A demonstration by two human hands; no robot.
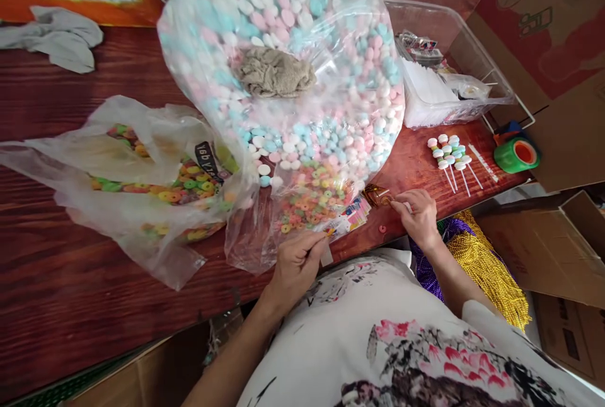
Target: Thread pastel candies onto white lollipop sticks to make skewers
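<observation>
My left hand (300,263) is at the table's front edge, thumb and forefinger pinched on a small orange-yellow piece (330,232). Just beyond it lie colourful printed paper slips (352,217). My right hand (418,215) is closed in a pinch beside shiny gold-brown foil strips (375,195); what its fingertips hold is too small to make out. One pink ring (382,229) rests on the wood between the hands. Multicoloured ring-shaped pieces (309,202) lie in clear plastic past my left hand. A big clear bag of pastel candies (345,114) stands behind them.
A grey-brown cloth (276,73) lies on the big bag. Another bag of coloured rings (189,189) sits left. Candy sticks (449,154), green tape (515,155) and a clear plastic bin (491,85) are right, near a cardboard box (553,79). Gold beads (482,275) hang below.
</observation>
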